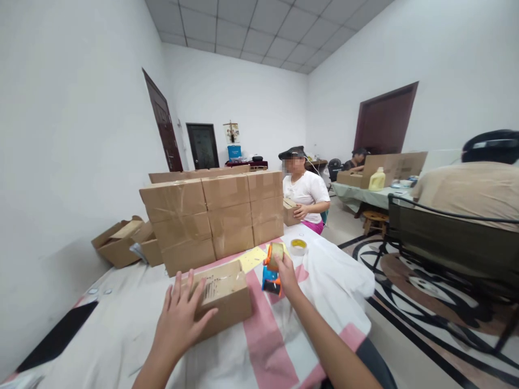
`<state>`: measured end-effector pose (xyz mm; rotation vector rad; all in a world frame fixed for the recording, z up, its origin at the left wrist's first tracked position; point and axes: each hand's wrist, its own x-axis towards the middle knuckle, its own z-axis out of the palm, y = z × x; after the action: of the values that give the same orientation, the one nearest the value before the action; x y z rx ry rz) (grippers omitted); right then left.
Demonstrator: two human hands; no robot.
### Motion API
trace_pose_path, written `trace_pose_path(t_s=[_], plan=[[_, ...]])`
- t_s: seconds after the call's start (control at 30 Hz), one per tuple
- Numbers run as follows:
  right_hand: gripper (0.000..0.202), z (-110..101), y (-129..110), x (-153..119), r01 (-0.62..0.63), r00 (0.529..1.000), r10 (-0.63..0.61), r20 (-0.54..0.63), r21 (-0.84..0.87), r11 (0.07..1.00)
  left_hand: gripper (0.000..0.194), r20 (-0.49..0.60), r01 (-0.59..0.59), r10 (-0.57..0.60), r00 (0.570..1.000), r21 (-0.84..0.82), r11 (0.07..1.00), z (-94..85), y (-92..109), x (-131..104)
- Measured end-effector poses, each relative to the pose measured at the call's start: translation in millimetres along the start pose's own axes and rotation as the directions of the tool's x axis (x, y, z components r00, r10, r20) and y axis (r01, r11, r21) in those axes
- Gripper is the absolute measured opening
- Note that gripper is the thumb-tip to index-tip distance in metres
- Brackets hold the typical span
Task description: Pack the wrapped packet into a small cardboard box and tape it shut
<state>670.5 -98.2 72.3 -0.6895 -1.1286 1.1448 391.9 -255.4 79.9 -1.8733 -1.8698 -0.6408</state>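
A closed cardboard box with small dark printing on its top sits on the cloth-covered table in front of me. My left hand rests over the box's near left side, fingers spread. To the right of the box, my right hand grips a blue and orange tape dispenser loaded with a roll of tape. The dispenser is held above the table, apart from the box. Beyond it lies a loose tape roll with a yellow core, beside a yellow sheet.
A stack of taped cardboard boxes stands behind the work box. Open cartons are at the left. Across the table a person in a white shirt holds a small box. At right, a person sits in a dark chair.
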Motion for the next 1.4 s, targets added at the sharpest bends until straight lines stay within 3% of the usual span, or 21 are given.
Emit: trace_pose_path(t_s=[0.07,0.13,0.2,0.3,0.37,0.5,0.6,0.7,0.83,0.93,1.13,1.3,1.4], plan=[[0.052,0.3,2.7,-15.6,-0.037,0.999,0.036,0.039,0.035,0.999,0.059,-0.037,-0.038,0.035,0.999,-0.074,0.997,-0.8,26.4,-2.3],[0.054,-4.5,9.3,-33.2,-0.077,0.996,0.075,0.045,0.04,0.996,0.048,0.051,-0.071,0.085,0.995,-0.232,0.97,2.7,65.1,-2.9],[0.057,-11.1,15.8,-48.5,-0.107,0.994,0.107,0.001,0.012,0.994,0.051,0.163,-0.062,0.139,0.977,-0.403,0.913,10.5,107.9,0.5],[0.058,-18.1,19.5,-60.8,-0.13,0.983,0.122,-0.136,-0.051,0.99,0.057,0.317,0.146,0.04,0.948,-0.541,0.829,26.0,157.9,12.8],[0.055,-19.6,17.0,-62.2,-0.13,0.966,0.11,-0.233,-0.076,0.989,0.053,0.343,0.271,-0.063,0.937,-0.601,0.752,36.5,174.8,22.0],[0.055,-21.0,6.3,-59.4,-0.11,0.952,0.09,-0.292,-0.055,0.992,0.044,0.335,0.335,-0.133,0.933,-0.67,0.662,57.7,184.7,27.5],[0.057,-25.2,1.6,-58.6,-0.035,0.983,0.015,-0.184,-0.104,0.994,0.043,0.293,0.326,-0.155,0.943,-0.732,0.598,69.0,191.4,18.8],[0.063,-30.6,1.9,-58.0,0.029,0.995,-0.044,-0.09,-0.166,0.986,0.043,0.224,0.29,-0.186,0.957,-0.791,0.538,69.0,201.4,8.3],[0.067,-36.1,7.5,-56.0,-0.03,0.988,0.009,-0.153,-0.139,0.99,0.036,0.194,0.26,-0.183,0.964,-0.843,0.471,60.4,211.0,-0.1],[0.066,-40.5,16.6,-53.2,-0.069,0.982,0.047,-0.184,-0.113,0.991,0.035,0.24,0.293,-0.178,0.954,-0.866,0.405,61.8,212.0,-5.2],[0.058,-53.6,41.1,-37.2,-0.138,0.96,0.108,-0.26,-0.102,0.985,0.039,0.378,0.394,-0.112,0.919,-0.867,0.304,81.8,207.9,-11.1],[0.05,-63.9,45.2,-20.5,-0.138,0.93,0.091,-0.356,-0.107,0.985,0.045,0.439,0.441,-0.082,0.895,-0.841,0.314,86.3,208.8,-15.1],[0.05,-68.8,41.9,-17.3,-0.101,0.943,0.05,-0.33,-0.14,0.985,0.044,0.45,0.443,-0.066,0.89,-0.824,0.353,82.8,207.5,-19.9]])
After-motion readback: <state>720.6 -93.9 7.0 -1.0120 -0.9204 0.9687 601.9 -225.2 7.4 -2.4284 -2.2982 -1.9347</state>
